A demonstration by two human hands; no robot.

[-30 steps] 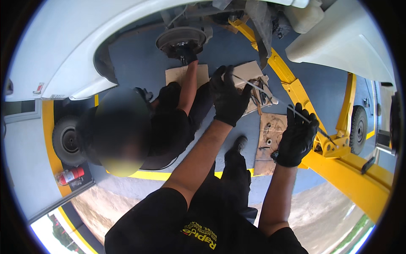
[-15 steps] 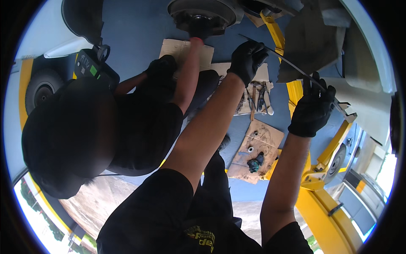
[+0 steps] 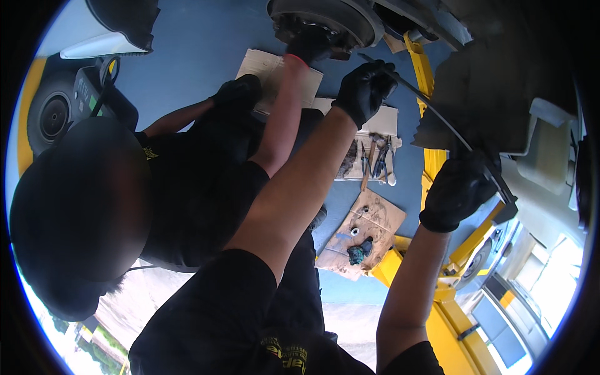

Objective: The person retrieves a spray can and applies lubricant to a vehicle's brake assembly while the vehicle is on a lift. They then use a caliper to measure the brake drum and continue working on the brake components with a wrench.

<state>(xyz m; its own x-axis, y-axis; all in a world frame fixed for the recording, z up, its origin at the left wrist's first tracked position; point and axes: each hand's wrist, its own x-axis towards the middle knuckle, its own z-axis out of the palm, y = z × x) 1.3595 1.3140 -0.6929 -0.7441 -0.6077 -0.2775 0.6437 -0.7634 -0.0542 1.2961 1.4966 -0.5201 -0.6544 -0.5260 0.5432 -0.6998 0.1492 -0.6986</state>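
A long, thin metal bar slants down from upper middle to right, under dark vehicle parts. My left hand, black-gloved, is closed round the bar near its upper, tapering end. Lower down, my right hand, also gloved, grips it close to the thicker end; some of those fingers are lost in shadow. Left of my left hand is a round wheel hub assembly. A co-worker's gloved hand reaches to its underside.
The co-worker, in a black cap, crouches at left. Tools such as a hammer and pliers lie on cardboard on the blue floor. Another cardboard sheet carries a dark rag. A yellow lift arm and dark panel stand right.
My right hand and the bar's thicker end have moved down, so the bar slants more steeply. My left hand stays closed near the other end. The view has shifted slightly.
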